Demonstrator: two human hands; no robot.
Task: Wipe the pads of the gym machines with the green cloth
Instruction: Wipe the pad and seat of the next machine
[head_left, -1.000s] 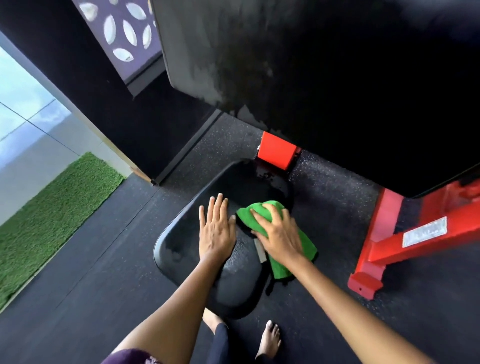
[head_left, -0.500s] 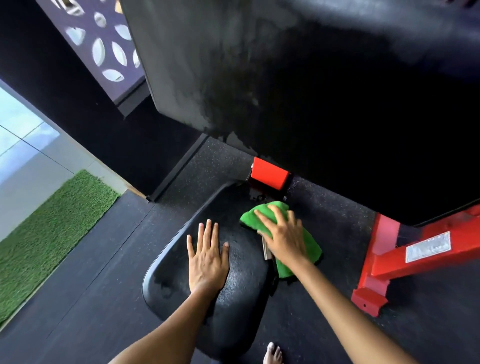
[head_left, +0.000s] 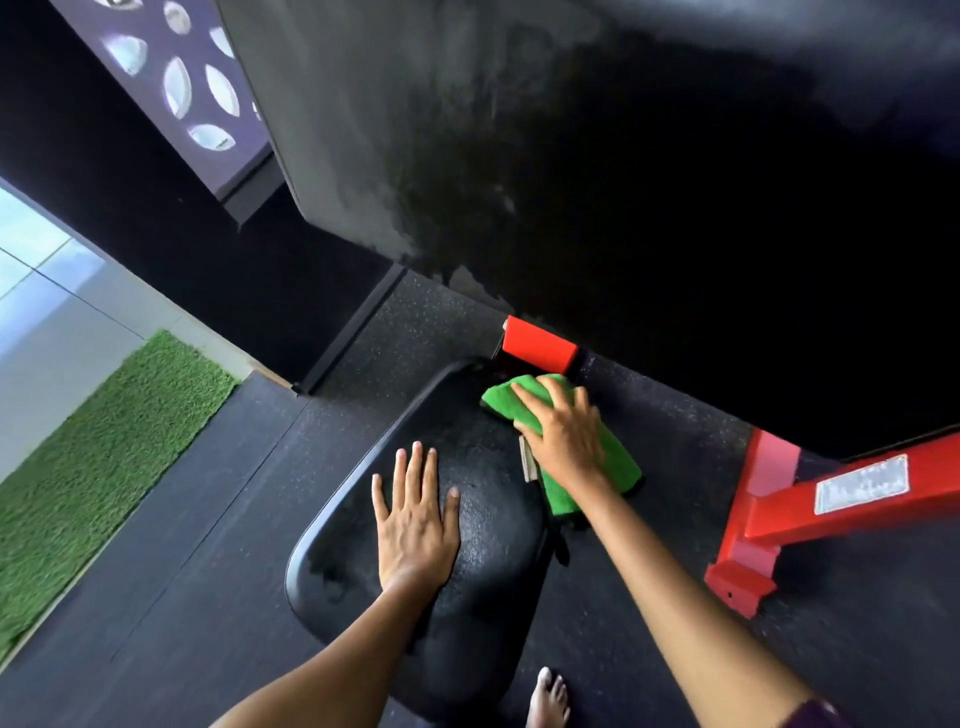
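Note:
A black seat pad (head_left: 488, 587) of a gym machine lies low in front of me. My left hand (head_left: 415, 519) rests flat on its middle with straight, spread fingers. The green cloth (head_left: 618, 457) lies over the pad's far right edge, and my right hand (head_left: 563, 431) presses down on it with fingers spread. A small white tag sticks out beside that hand. A large black back pad (head_left: 597, 171), streaked with grey smears, rises above and behind the seat.
The machine's red frame (head_left: 779, 514) runs along the floor at right, and a red bracket (head_left: 540, 345) sits just behind the cloth. A bare foot (head_left: 548, 699) stands below the seat. Green artificial turf (head_left: 88, 467) and pale tiles lie at left on the dark rubber floor.
My right hand has slid the cloth away from me along the seat's right edge toward the red bracket. The left hand has stayed flat on the seat. The view has tilted up.

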